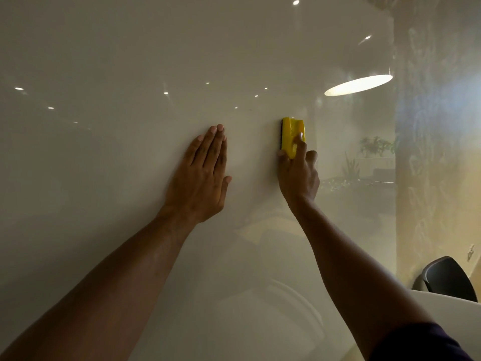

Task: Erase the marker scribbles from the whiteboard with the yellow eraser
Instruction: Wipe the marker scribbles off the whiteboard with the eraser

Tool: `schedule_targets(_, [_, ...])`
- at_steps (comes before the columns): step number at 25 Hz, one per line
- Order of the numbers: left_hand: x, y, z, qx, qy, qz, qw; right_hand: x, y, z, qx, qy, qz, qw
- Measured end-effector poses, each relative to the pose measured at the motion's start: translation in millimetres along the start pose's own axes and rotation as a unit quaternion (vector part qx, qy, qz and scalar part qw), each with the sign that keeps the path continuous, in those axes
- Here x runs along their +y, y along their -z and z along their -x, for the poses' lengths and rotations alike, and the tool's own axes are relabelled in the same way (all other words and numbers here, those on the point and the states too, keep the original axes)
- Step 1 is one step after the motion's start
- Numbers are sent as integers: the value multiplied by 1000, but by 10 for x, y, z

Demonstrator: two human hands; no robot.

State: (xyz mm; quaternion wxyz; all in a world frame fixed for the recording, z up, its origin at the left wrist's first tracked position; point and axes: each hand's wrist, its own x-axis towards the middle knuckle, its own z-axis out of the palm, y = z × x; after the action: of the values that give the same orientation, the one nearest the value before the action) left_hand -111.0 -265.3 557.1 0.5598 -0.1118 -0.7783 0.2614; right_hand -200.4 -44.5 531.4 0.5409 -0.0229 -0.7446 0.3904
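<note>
The glossy whiteboard (130, 74) fills most of the view and mirrors ceiling lights. No marker scribbles show on the visible surface. My right hand (298, 173) grips the yellow eraser (292, 135) and holds it upright, its dark felt edge against the board, right of centre. The index finger lies along the eraser's back and the thumb is on its left side. My left hand (205, 175) rests flat on the board, fingers straight and together, pointing up, a short way left of the eraser.
The board's right edge (394, 152) meets a patterned wall. A dark chair back (447, 280) and the rim of a white table (447, 308) sit at the lower right. Reflections of plants show on the board near the right hand.
</note>
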Motion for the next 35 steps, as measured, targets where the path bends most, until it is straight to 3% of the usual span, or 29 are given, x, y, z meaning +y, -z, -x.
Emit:
schedule_targets(6, [-32,-8,261,-7,0,10,1000,130,2,483,0,261,-34,965])
schedule_targets(9, [96,-52,585,-11,-4,17,1000,501,-14,951,-29,299,-40,953])
schedule_targets(14, [515,-211,1233,-21,-80,13,997,1125,-87,2308,-53,299,-40,952])
schedule_targets(18, [786,-325,1666,-32,-131,28,991,1551,-27,3440,-147,235,-25,960])
schedule_targets(21, [925,-349,1935,-47,-159,40,985,1721,116,4025,-224,-5,-47,973])
schedule_targets(24, [936,-348,2102,-62,-185,36,980,1596,-37,3953,-169,-226,-133,950])
schedule_targets(26, [890,-330,2110,-62,-208,25,976,1401,-115,3819,-87,-289,-85,950])
schedule_targets(29, [790,-292,2082,-56,-226,24,972,1064,-143,3608,-14,-255,-42,966])
schedule_targets(35, [188,-3,1654,-27,-153,63,986,-462,-162,2964,6,-77,-119,990])
